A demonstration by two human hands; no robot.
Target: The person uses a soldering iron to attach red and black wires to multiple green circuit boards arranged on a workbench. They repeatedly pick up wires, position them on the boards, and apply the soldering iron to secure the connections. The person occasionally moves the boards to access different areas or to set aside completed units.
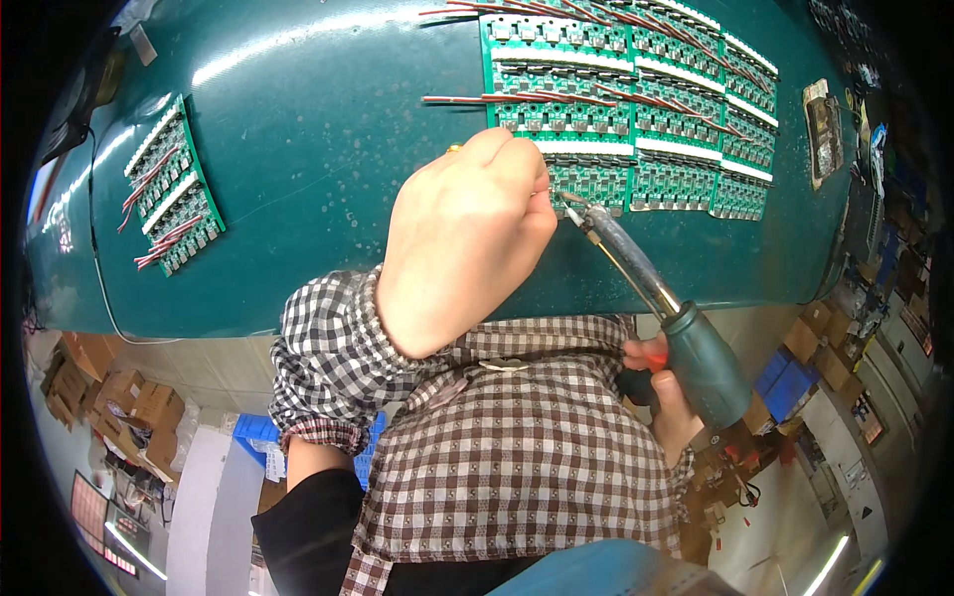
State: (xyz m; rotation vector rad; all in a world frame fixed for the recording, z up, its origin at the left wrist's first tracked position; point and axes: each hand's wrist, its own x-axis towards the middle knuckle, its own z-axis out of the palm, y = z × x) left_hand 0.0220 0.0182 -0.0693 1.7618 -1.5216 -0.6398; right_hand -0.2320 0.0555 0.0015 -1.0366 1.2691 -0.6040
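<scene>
My left hand (472, 233) is closed over the near left corner of a block of green circuit boards (674, 185). Its fingertips are pinched together and turned away, so whatever they hold is hidden. In my right hand (678, 415) is a soldering iron (708, 370) with a dark green handle and a long metal shaft. The iron slants up and left, its tip close to the boards' near edge, just right of my left fingers. A red part shows by the handle. Red and white wires (522, 98) lie in bunches across the boards' farther rows.
A smaller green circuit board (199, 204) with wires lies at the left on the dark green table (308, 159). Right of the block stands a worn narrow metal holder (824, 134). A thin cable (96, 238) runs along the left edge. Cardboard boxes (139, 402) stand below the table.
</scene>
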